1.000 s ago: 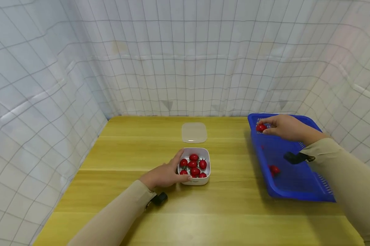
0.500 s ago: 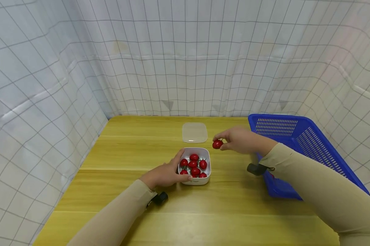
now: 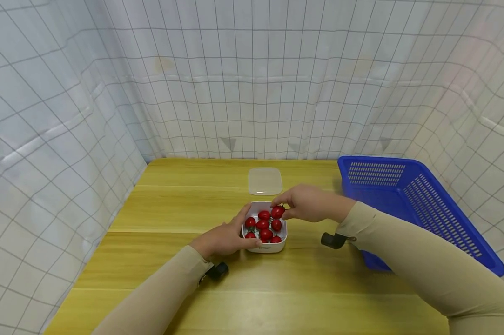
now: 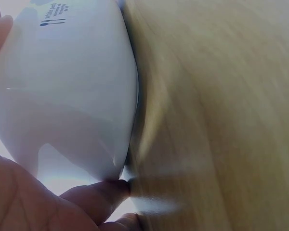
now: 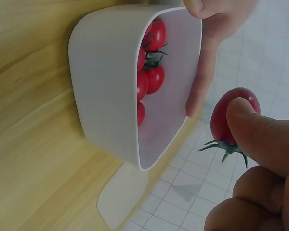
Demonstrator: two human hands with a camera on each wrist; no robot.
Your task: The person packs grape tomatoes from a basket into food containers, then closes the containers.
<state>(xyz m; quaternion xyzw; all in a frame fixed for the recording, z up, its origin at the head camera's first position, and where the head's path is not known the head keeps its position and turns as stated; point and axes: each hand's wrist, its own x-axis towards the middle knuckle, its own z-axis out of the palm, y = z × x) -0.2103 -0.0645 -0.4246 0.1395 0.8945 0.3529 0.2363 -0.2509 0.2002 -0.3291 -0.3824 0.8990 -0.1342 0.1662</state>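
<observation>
A white square food container (image 3: 272, 248) stands on the wooden table with several red cherry tomatoes (image 3: 266, 234) inside. My left hand (image 3: 224, 238) holds it from the left, thumb over the near rim and forefinger along the far-left corner. In the left wrist view other fingertips rest low against its wall (image 4: 72, 91). My right hand (image 3: 312, 203) pinches one cherry tomato (image 5: 220, 118) between thumb and fingers, its green stem showing. This tomato is over the container's far right corner in the head view; in the right wrist view it appears above the rim, apart from the others.
A translucent flat lid (image 3: 265, 181) lies on the table just behind the container. To the right stands a blue plastic basket (image 3: 375, 197) with slotted walls, partly hidden by my right sleeve. A white gridded curtain (image 3: 252, 93) closes off the back and sides.
My right hand has carried the cherry tomato left, from over the blue basket to over the container. The left hand has stayed on the container.
</observation>
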